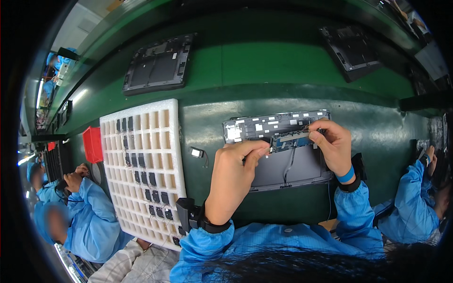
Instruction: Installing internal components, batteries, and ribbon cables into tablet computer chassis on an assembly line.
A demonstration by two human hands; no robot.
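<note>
My left hand [236,165] pinches the left end of a narrow circuit board [293,142]. The board's other end is between the thumb and fingers of my right hand [336,147]. It is held tilted above an open dark laptop case [269,170], which lies on the bench under both hands. White stickers dot the far strip of the case, and a dark cable runs down its middle. Whether the board touches the case I cannot tell. To the left of my left hand lies a small black part with a white label and thin wires [197,152].
A white foam tray [174,118], with several small black parts in its pockets, stands at left beside a red bin [92,144]. Two laptop cases [158,66] [351,52] rest on the green surface beyond. Co-workers in blue sit at left [89,231] and right [410,212].
</note>
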